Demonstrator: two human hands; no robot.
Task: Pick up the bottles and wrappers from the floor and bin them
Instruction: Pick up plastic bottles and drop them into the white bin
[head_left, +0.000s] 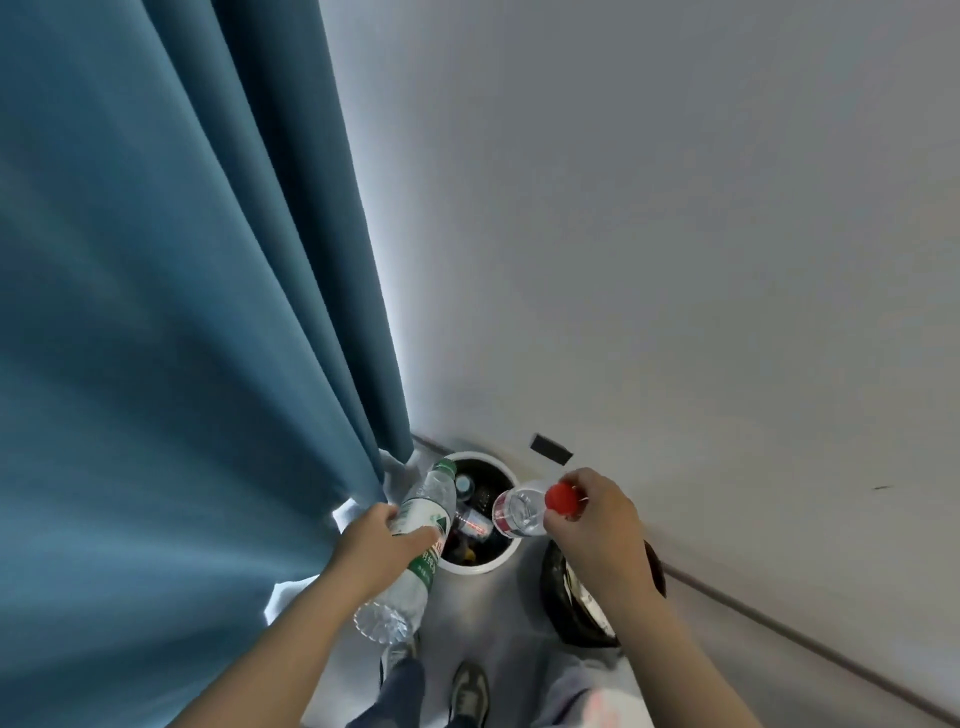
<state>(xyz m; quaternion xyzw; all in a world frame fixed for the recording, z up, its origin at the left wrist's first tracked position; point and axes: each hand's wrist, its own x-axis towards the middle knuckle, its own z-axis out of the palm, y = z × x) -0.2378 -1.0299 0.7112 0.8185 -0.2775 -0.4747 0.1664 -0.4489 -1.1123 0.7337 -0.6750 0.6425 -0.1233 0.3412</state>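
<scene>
Two drops remain, I'd say: left hand (382, 543) grips the green-labelled bottle (426, 506), right hand (595, 522) pinches the red-capped bottle (519, 512), both above the litter-holding bin (480, 565).

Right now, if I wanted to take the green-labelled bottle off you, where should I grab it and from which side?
Probably the clear ribbed base end of the green-labelled bottle, coming from the right. The left grip wraps the label, the capped end tilts over the bin, and the curtain crowds the left side.
</scene>
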